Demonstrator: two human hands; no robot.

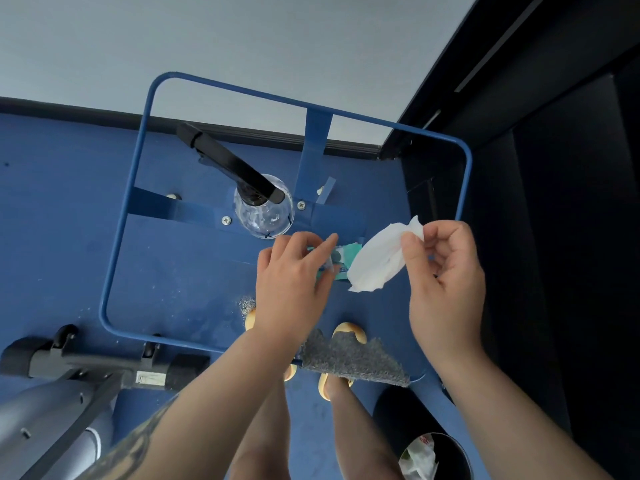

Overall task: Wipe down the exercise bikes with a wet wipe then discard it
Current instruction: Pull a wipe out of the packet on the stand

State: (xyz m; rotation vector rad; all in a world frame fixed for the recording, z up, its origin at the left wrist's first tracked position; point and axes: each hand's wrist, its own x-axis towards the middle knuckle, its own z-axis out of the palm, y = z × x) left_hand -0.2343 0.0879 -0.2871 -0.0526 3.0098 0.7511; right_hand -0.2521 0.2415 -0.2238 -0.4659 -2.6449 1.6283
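A white wet wipe (377,261) hangs from my right hand (446,282), pinched at its top corner between thumb and fingertips. My left hand (294,285) rests on a teal wipe packet (346,263) that lies on a glass-topped table with a blue frame (117,237); its fingers press the packet's flap, and most of the packet is hidden under the hand. The grey base of an exercise bike (69,386) shows at the lower left.
A clear spray bottle with a black trigger head (258,206) stands on the table. A grey cloth (349,358) hangs over the table's near edge. A black waste bin (433,452) with crumpled wipes inside stands at the lower right. A dark wall is on the right.
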